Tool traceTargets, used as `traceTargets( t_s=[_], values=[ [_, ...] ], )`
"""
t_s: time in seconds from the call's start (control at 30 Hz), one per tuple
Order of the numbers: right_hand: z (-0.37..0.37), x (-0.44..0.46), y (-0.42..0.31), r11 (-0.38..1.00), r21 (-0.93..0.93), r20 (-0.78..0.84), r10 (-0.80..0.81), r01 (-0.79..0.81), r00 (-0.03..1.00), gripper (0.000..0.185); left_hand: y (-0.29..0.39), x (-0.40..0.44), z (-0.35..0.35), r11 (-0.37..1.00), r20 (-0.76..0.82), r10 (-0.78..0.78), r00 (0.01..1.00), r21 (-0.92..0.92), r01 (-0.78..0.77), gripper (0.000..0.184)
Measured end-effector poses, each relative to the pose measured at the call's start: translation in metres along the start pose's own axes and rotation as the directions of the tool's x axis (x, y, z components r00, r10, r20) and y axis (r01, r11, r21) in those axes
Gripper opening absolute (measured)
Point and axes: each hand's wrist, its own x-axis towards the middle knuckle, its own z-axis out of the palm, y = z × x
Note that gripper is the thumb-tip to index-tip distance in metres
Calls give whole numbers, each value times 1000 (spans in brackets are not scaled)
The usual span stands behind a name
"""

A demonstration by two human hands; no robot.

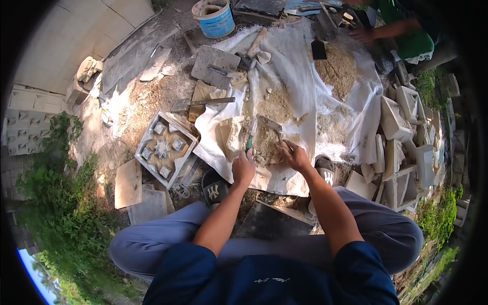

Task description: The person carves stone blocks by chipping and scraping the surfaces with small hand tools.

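Observation:
My left hand (243,168) is closed round the green handle (249,143) of a trowel, at the left side of a small tray (268,122) with dusty edges. Sandy, crumbly mix (266,145) lies in the tray. At the tray's right side my right hand (295,155) is closed; its fingertips touch the mix or the tray edge, and what they grip is hidden. Pale chunks (231,136) stand just left of the tray on a white sheet (300,66). A square mold (166,150) with a star and raised blocks lies further left.
A blue and white bucket (216,23) stands at the back. A float (215,66), a hammer (256,41) and a sand pile (336,70) lie ahead. Pale cast blocks (401,119) are stacked at right. Another person's hand (362,35) is at the upper right.

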Motion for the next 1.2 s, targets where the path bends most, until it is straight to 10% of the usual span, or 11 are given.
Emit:
traceTargets(
  t_s=[0.53,1.2],
  values=[
    [-4,1,-10,999,27,-43,-19,20,999,49,11,-18,0,994,224,-85,971,92,66,42],
    [2,4,-1,995,31,-55,-98,99,994,46,12,-11,-2,995,122,-53,991,88,42,35]
  ],
)
